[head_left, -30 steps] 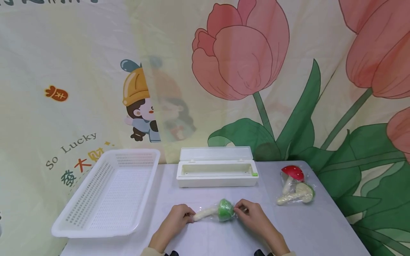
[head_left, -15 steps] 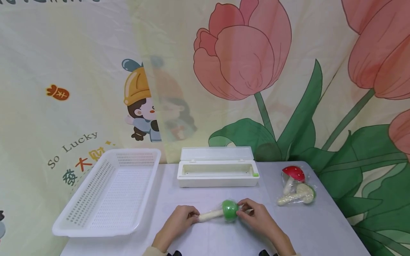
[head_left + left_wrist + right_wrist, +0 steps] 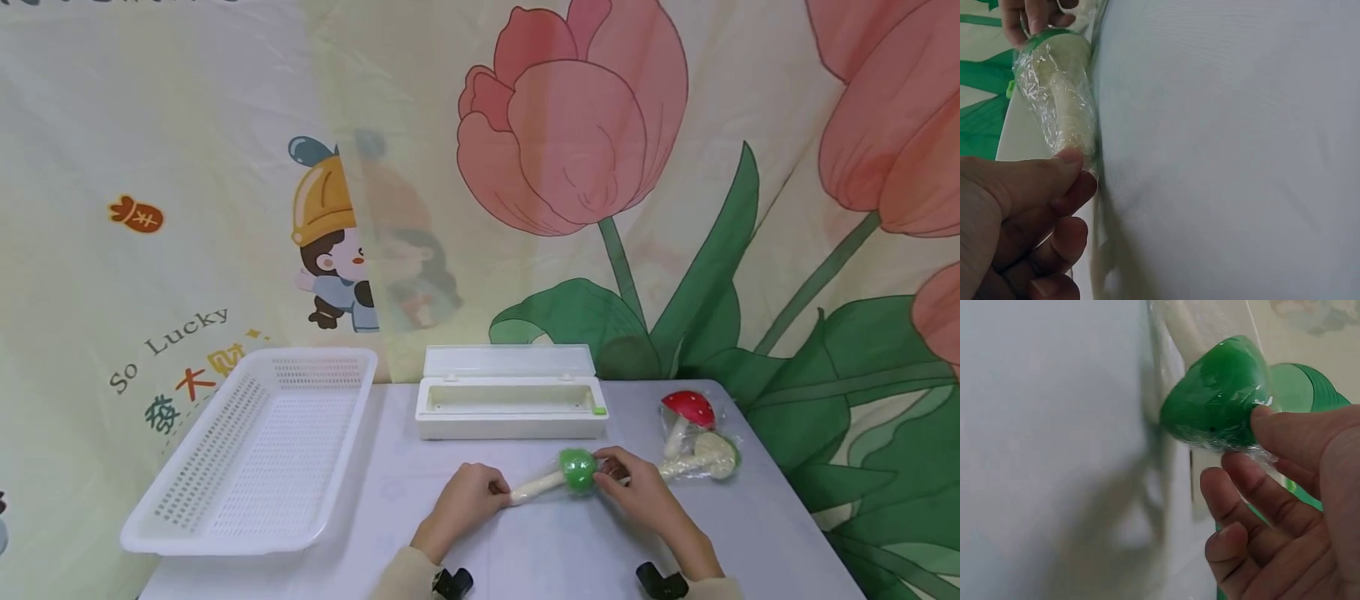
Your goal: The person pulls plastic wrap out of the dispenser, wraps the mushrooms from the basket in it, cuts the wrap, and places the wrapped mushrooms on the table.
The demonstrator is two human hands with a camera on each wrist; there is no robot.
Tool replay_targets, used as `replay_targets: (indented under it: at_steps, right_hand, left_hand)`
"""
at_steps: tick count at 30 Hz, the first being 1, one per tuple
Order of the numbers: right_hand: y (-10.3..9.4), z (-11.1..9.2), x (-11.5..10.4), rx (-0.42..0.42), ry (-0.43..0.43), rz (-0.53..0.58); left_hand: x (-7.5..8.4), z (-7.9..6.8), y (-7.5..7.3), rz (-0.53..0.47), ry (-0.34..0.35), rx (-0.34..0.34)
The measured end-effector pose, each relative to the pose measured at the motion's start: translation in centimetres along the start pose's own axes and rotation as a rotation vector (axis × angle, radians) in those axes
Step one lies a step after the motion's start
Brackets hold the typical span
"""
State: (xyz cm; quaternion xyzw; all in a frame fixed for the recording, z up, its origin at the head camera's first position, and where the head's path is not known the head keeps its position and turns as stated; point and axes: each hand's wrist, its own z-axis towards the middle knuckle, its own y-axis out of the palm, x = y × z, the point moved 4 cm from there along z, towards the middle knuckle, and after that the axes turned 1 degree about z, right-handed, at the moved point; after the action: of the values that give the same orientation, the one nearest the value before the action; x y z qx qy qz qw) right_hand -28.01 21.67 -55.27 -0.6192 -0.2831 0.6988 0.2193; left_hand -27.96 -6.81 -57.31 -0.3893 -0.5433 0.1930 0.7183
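Observation:
A toy mushroom with a green cap (image 3: pixel 578 470) and a cream stem (image 3: pixel 537 487) lies sideways in clear plastic wrap, between both hands. My left hand (image 3: pixel 467 502) pinches the stem's end between thumb and index finger, also plain in the left wrist view, where the wrapped stem (image 3: pixel 1067 100) stretches away from the fingertips. At the cap end my right hand (image 3: pixel 641 492) pinches the wrap; in the right wrist view its thumb lies against the green cap (image 3: pixel 1222 387), with the other fingers loosely bent below.
Two more wrapped toy mushrooms, one with a red spotted cap (image 3: pixel 688 408) and one pale with a green edge (image 3: pixel 716 455), lie just beyond my right hand. Behind stands a white lidded box (image 3: pixel 512 427), its lid raised. A white perforated basket (image 3: pixel 225 546) occupies the table's left side.
Both hands have carried the green mushroom to the right and a little away from me, toward the other two mushrooms. The pinch at each end is kept.

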Motion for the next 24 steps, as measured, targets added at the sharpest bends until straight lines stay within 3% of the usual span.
replay_targets:
  at_steps: [5,10,15,21,24]
  right_hand:
    - [-2.1,0.8,0.7,-0.035,0.045,-0.057]
    - [-4.4,1.5,1.8,-0.05,0.065,-0.129]
    - [-6.5,2.5,2.6,-0.037,0.036,-0.168]
    - [-7.9,3.8,3.8,-0.018,0.012,-0.21]
    - [-8.2,4.3,4.4,-0.017,0.016,-0.223]
  left_hand:
    - [1.7,2.5,0.8,0.015,0.03,-0.021]
    - [3.7,4.5,2.3,-0.043,0.048,-0.027]
    - [5.2,5.9,3.9,-0.093,-0.001,0.01]
    - [6.7,7.3,5.7,0.006,-0.069,0.075]
    - [7.4,7.7,6.5,0.003,-0.089,0.103]
